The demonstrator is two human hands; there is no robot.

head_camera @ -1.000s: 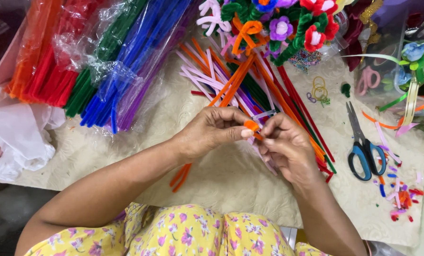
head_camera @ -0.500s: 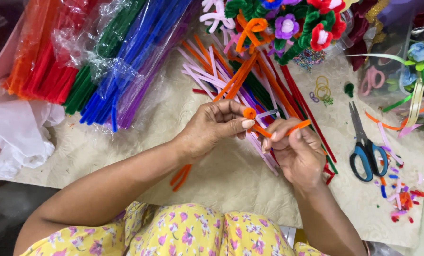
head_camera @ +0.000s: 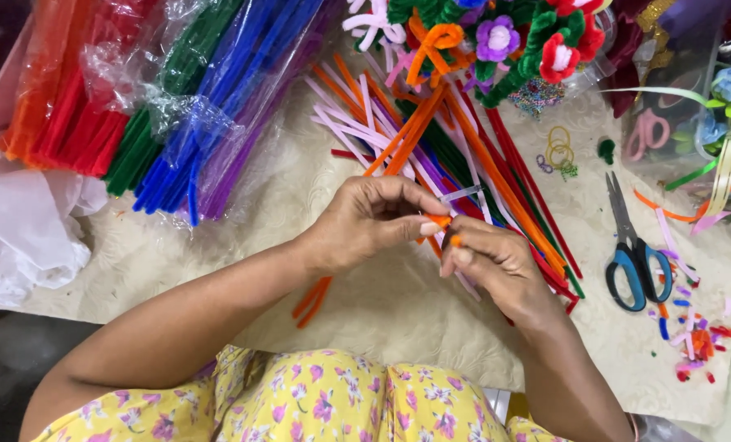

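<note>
While both hands meet above the cloth, left hand and right hand pinch an orange stem at the fingertips; scissors lie well apart.

hidden: most of orange pipe cleaner inside fingers of both hands | cut off: flower bouquet above fingers, by top edge | cut off: bagged stems upper left | too small: coloured scraps lower right of fingers
</note>
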